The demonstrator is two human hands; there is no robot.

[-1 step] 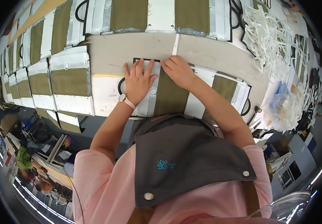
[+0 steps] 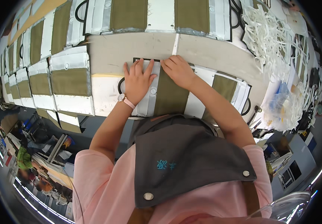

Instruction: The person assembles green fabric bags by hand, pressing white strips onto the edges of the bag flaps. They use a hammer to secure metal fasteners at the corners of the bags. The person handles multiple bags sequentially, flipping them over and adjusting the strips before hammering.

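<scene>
Blue lettering (image 2: 161,164) marked the grey apron (image 2: 205,156); a clear plastic bag (image 2: 281,106) sat to the right, its contents too blurred to tell; the green-and-white cloth panel (image 2: 171,93) lay on the worktop (image 2: 123,50) before the apron; the left hand (image 2: 137,81) rested on it, fingers spread, grasping nothing; the right hand (image 2: 178,71) curled at its far edge; whether it pinched anything, I could not tell.

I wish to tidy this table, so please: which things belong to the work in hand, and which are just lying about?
Work in hand:
olive-and-white panel under the left hand
white strip at the right hand
matching panels at left, probably

Apparently lying about:
tangled white strips
crumpled clear plastic
</scene>
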